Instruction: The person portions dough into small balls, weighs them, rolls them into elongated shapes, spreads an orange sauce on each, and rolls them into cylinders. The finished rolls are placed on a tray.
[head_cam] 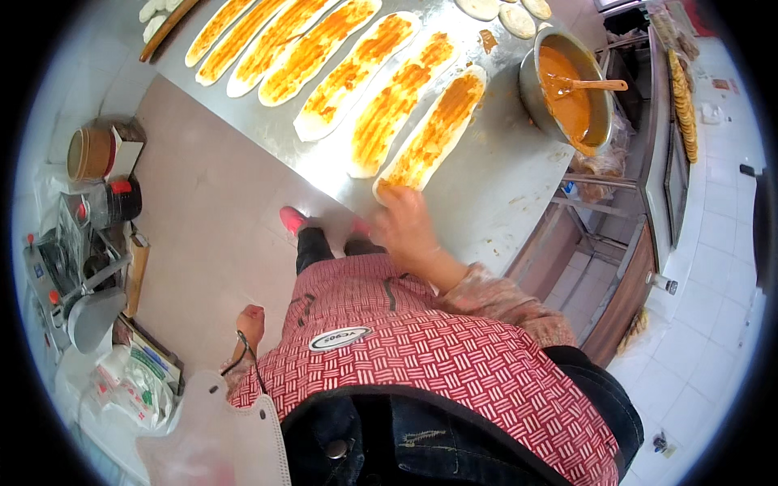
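Note:
Several long, flat dough strips (pixel 337 51) lie side by side on a metal worktable (pixel 273 133), smeared with orange-brown paste. My right hand (pixel 404 225) is at the near end of the rightmost strip (pixel 440 130), its curled fingers touching the dough. Motion blur hides whether they pinch it. My left hand (pixel 250 321) hangs beside my apron with its fingers closed, away from the table; nothing shows in it. Right of the strips stands a deep metal bowl (pixel 527 91) of orange-brown paste (pixel 562 100). A wooden-handled utensil (pixel 598 85) rests in it, handle across the rim.
A rolling pin (pixel 167 30) lies at the table's far left edge, beside pale dough pieces (pixel 155 24). Flat dough rounds (pixel 516 21) sit at the back. A framed cabinet (pixel 647 200) stands to the right. Containers (pixel 91 152) and bags (pixel 137 389) line the left wall.

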`<state>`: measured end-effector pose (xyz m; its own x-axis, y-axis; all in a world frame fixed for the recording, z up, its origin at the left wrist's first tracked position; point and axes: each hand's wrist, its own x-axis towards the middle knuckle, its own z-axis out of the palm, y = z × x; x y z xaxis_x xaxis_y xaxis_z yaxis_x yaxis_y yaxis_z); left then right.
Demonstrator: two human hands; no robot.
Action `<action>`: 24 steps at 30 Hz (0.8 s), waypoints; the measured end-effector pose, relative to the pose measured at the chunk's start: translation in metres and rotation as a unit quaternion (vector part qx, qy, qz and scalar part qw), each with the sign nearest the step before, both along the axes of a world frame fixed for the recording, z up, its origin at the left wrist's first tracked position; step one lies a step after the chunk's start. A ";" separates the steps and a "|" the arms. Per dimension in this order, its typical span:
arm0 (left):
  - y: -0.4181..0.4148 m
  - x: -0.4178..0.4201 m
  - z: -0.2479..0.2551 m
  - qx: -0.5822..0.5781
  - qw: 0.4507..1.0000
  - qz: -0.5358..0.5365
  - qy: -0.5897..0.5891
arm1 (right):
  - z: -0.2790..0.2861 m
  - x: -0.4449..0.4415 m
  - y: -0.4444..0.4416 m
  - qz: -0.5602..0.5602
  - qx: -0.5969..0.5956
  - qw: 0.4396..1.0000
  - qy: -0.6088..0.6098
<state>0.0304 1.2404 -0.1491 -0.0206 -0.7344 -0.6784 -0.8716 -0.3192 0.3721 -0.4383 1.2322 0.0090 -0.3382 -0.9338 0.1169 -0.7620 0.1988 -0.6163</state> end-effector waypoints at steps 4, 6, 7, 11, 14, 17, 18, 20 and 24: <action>-0.037 -0.022 0.015 -0.044 0.998 -0.036 0.024 | -0.012 -0.126 -0.069 -0.142 -0.036 0.989 -0.018; -0.062 -0.033 0.023 -0.048 0.997 -0.029 0.052 | -0.030 -0.187 -0.099 -0.110 -0.109 0.975 0.160; -0.066 -0.039 0.030 -0.059 0.996 -0.029 0.061 | -0.029 -0.191 -0.106 -0.137 -0.111 0.965 0.195; -0.065 -0.063 0.050 -0.075 0.995 -0.028 0.057 | -0.039 -0.079 -0.078 -0.157 -0.017 0.955 0.250; -0.052 -0.060 0.044 -0.051 0.997 -0.053 0.033 | -0.013 0.011 -0.017 -0.027 -0.032 0.993 0.113; -0.045 -0.055 0.039 -0.031 0.998 -0.059 0.014 | -0.001 -0.001 -0.008 -0.070 -0.028 0.985 -0.155; -0.052 -0.053 0.037 -0.031 0.997 -0.073 0.017 | 0.000 -0.023 -0.005 -0.114 -0.022 0.954 -0.276; -0.042 -0.039 0.034 -0.036 0.998 -0.054 0.020 | -0.012 -0.118 -0.016 -0.202 -0.110 0.825 -0.517; -0.064 -0.030 0.018 -0.048 0.998 -0.048 0.003 | 0.076 -0.243 -0.018 -0.298 -0.240 0.920 -0.084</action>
<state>0.0008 1.1766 -0.1313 -0.0982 -0.7906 -0.6043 -0.8938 -0.1969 0.4029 -0.6814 1.2138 0.0850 -0.8246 -0.4309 0.3666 -0.4916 0.2250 -0.8413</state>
